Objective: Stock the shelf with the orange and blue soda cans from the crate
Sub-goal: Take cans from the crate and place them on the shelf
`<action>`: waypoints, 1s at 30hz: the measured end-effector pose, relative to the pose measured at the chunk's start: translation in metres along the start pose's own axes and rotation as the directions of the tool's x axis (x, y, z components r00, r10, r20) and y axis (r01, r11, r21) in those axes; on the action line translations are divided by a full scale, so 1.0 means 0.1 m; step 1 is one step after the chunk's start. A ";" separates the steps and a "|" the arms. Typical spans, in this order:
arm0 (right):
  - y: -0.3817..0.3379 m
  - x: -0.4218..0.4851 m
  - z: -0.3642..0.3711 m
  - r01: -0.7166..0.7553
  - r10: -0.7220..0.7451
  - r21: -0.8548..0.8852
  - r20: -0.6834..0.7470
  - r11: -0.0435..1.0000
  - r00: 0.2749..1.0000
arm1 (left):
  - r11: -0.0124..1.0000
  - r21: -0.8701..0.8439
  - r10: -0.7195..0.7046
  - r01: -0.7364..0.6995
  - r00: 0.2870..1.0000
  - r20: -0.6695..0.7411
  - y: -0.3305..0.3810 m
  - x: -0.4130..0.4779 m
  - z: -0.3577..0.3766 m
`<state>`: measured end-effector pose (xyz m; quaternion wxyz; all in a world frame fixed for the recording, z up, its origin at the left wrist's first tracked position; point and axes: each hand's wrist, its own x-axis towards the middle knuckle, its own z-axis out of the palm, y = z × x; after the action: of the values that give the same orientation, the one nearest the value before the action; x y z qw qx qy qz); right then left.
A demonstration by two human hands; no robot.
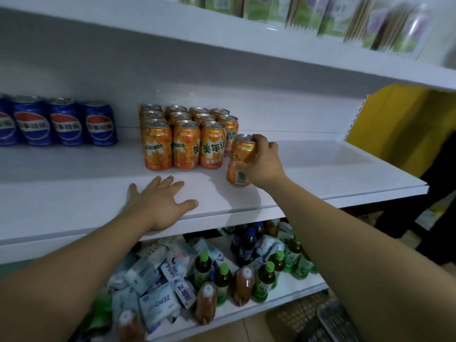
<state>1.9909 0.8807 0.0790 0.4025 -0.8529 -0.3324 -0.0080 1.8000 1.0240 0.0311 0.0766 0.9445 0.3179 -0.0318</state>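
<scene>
Your left hand [158, 201] and right hand [264, 166] are both bare — skin only, down to the wrist. The left forearm [74, 267] and right forearm [357, 243] are bare too, uncovered right to the bottom edge of the view, where the wide lens swells them — smooth, rounded, with fine detail lost to blur.

Your bare left hand [160, 201] lies palm down, fingers straight and spread, thumb out to the right, flat on the white metal shelf board [74, 193]; its bare forearm reaches in from the lower left. Your bare right hand [262, 164] is curled round the side of an orange printed aluminium soda can [243, 150], fingertips over the top rim, thumb low on its wall, forearm stretching in from the lower right
</scene>
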 end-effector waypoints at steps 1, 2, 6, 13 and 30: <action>0.01 0.04 0.03 0.000 0.000 0.017 0.003 1.000 1.000 | 1.000 0.001 0.001 -0.001 1.000 -0.004 0.00 0.00 0.00; 0.03 0.08 0.05 -0.002 0.001 0.039 0.006 0.999 1.000 | 1.000 0.000 0.002 -0.002 1.000 -0.009 0.00 -0.01 0.01; 0.09 0.22 0.13 -0.019 0.020 0.059 -0.009 0.998 1.000 | 1.000 -0.006 0.004 -0.004 1.000 -0.027 0.01 -0.01 0.01; 0.13 0.37 0.23 -0.002 0.008 0.112 -0.051 0.994 0.999 | 1.000 -0.002 0.001 -0.001 1.000 -0.030 0.02 -0.02 0.01; 0.14 0.56 0.49 -0.068 0.082 0.225 -0.051 0.972 0.995 | 1.000 -0.005 -0.001 0.000 0.999 -0.035 0.02 0.00 0.03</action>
<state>2.0302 0.9396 0.0517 0.5053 -0.8138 -0.2865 0.0190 1.8009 1.0219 0.0279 0.0736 0.9446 0.3195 -0.0147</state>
